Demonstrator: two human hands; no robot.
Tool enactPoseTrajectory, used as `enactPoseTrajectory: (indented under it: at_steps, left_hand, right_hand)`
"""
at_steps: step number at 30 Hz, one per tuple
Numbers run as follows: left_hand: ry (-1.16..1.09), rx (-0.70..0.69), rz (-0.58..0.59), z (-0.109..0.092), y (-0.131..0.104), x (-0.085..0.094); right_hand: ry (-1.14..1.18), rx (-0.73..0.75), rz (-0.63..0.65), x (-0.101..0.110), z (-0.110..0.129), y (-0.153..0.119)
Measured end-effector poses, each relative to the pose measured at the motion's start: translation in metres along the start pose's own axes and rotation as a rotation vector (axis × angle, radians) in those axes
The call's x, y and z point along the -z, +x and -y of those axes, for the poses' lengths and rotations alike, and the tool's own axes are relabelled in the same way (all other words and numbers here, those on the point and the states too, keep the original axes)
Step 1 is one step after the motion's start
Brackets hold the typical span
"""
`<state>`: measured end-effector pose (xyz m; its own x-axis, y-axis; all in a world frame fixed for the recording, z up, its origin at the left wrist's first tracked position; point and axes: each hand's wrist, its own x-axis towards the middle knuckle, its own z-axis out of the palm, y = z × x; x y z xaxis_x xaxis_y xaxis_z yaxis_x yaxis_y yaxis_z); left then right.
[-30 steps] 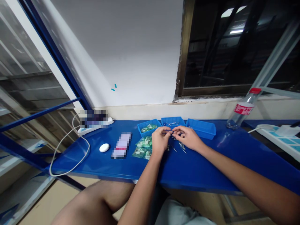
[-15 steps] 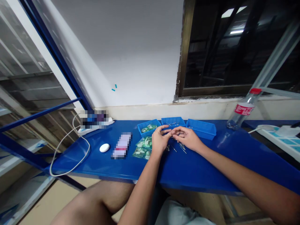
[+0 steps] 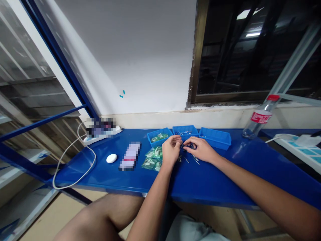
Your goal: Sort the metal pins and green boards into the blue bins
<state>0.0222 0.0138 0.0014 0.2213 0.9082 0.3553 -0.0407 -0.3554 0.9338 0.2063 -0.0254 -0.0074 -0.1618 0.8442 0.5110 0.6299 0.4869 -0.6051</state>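
Observation:
My left hand (image 3: 171, 149) is closed in a pinch over the blue table, and a thin, dark bit shows at its fingertips, too small to name. Just beside it, my right hand (image 3: 199, 148) has thumb and forefinger pressed together at the same spot; whatever they grip cannot be made out. Below the hands lie several thin metal pins (image 3: 195, 160), loose on the tabletop. Behind the fingers stands a blue bin (image 3: 185, 128) with a few similar metal pieces in it. Clear green-printed packets (image 3: 151, 163) with white pieces inside lie left of my left hand.
Another blue bin (image 3: 159, 135) holds more packets; a third blue bin (image 3: 216, 139) stands at the right. A plastic bottle (image 3: 260, 117) with a red cap is farther right. A white rounded object (image 3: 111, 158), a blurred-out item (image 3: 130, 155) and a white cable (image 3: 75, 182) lie left.
My fingertips were together and are now slightly apart. The right hand has drawn a little down and away from the left.

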Motion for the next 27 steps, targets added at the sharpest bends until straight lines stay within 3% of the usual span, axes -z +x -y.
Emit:
enactPoseTrajectory:
  at_steps: [3, 8, 16, 22, 27]
  left_hand:
    - [0.048, -0.016, -0.031, -0.002, -0.001, 0.001]
    - [0.13, -0.05, -0.04, -0.007, -0.002, 0.001]
    - [0.161, -0.064, -0.043, -0.009, -0.003, 0.0]
    - [0.157, -0.061, -0.045, -0.007, -0.002, 0.0]
    - [0.176, -0.072, -0.049, -0.009, -0.002, 0.0]
  right_hand:
    - [-0.135, 0.148, 0.121, 0.003, -0.001, -0.001]
    - [-0.192, 0.196, 0.199, -0.002, -0.007, 0.0]
    - [-0.283, 0.171, 0.087, -0.01, 0.0, 0.0]
    - [-0.323, 0.205, 0.15, -0.013, -0.005, 0.004]
    - [-0.247, 0.164, 0.116, -0.011, -0.008, 0.005]
